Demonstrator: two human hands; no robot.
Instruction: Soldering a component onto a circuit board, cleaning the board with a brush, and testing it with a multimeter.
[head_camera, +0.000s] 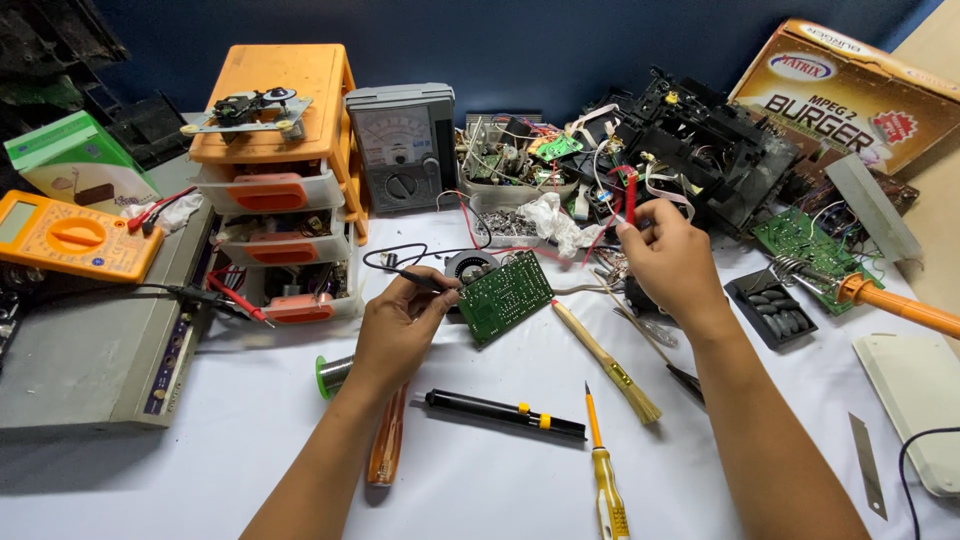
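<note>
My left hand (400, 325) pinches a black test probe (425, 283), its tip at the left edge of a green circuit board (505, 296) that lies tilted on the white table. My right hand (672, 262) is raised right of the board and grips a red test probe (629, 195) upright between thumb and fingers. Black and red leads (470, 225) run back to a grey analog meter (403, 147) standing behind the board.
An orange drawer unit (280, 180) stands at left, an orange digital meter (70, 235) beyond it. On the table lie a brush (605, 360), a yellow screwdriver (603, 462), a black desoldering pump (505, 412), and a solder spool (335, 375). A soldering iron (895, 305) rests at right, among scrap boards.
</note>
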